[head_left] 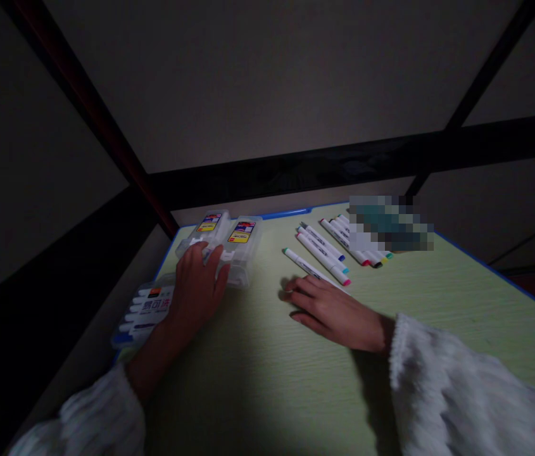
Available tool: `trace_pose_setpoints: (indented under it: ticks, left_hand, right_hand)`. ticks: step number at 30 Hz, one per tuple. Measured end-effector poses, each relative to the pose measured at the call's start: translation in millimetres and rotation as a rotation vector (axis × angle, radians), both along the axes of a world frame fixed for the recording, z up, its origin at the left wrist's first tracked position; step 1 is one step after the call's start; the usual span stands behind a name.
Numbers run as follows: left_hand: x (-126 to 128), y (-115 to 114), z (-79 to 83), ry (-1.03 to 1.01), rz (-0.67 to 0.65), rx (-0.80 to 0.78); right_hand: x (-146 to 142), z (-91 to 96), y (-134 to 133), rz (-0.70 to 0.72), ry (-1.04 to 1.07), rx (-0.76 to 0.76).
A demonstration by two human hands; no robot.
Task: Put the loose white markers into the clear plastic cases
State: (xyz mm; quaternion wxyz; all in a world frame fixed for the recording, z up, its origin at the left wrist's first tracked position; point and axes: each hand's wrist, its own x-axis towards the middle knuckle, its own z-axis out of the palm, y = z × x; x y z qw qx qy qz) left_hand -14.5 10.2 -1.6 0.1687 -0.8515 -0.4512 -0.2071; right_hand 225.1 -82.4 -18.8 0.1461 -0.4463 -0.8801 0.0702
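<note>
My left hand [198,285] rests on the near part of two clear plastic marker cases, fingers apart. The left case [213,223] and the right case [244,244] each carry a yellow, blue and red label. Beside my left wrist lies another clear case [146,310] holding white markers, partly hidden by that arm. My right hand [333,310] is low over the table, its fingers slightly bent and apart, with nothing visible in them. Just beyond its knuckles lies a white marker with a green end [312,267].
Several white markers with coloured ends [327,253] lie side by side at centre right. A pixelated greenish item [388,221] sits behind them. Along the far edge of the pale green table [438,304] is a blue strip [286,214]. A wall [295,82] rises behind.
</note>
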Motion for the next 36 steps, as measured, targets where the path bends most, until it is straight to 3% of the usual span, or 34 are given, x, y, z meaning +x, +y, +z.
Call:
trace_pose_setpoints:
  ticks: [15,27,36]
  left_hand:
    - [-1,0,-1.6,-0.139,-0.149,-0.024]
    - [3,-7,-1.2,0.003,-0.312,-0.046]
    - [7,-12,-1.9,-0.089,-0.375,-0.114]
  right_hand:
    - [0,1.0,0,0.003,0.006,-0.009]
    - [0,-0.4,0,0.000,0.009,-0.018]
    - [-1,0.9,-1,0.000,0.027,0.006]
